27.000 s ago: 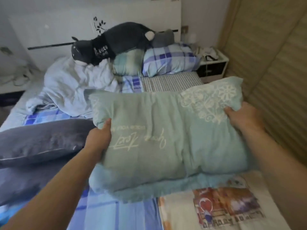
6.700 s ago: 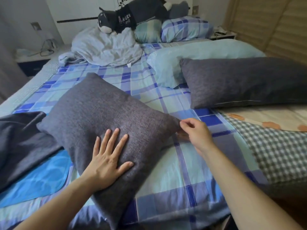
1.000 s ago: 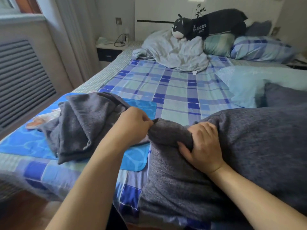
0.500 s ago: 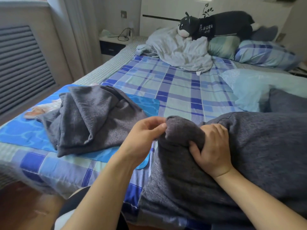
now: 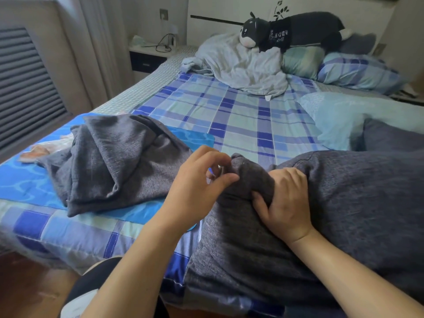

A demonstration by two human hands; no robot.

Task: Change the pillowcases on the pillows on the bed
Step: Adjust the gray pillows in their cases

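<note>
**Grey pillow nearly cased, corner left to close**

Grey fabric covers the pillow [image 5: 332, 214] at the bed's [image 5: 241, 120] near right edge. A loose grey pillowcase [image 5: 119, 161] lies left. The right hand [image 5: 284, 203] clutches the corner; the left hand's [image 5: 197, 191] fingers [image 5: 226, 180] pinch what looks like a zip pull.

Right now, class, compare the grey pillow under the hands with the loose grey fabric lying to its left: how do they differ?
The grey pillow is plump and filled; the loose grey fabric lies flat, crumpled and folded. The right hand grips the pillow's corner and the left hand pinches at it; nothing touches the fabric. The fabric rests on a blue mat; the pillow lies on the checked sheet. Both share a dark grey weave.
</note>
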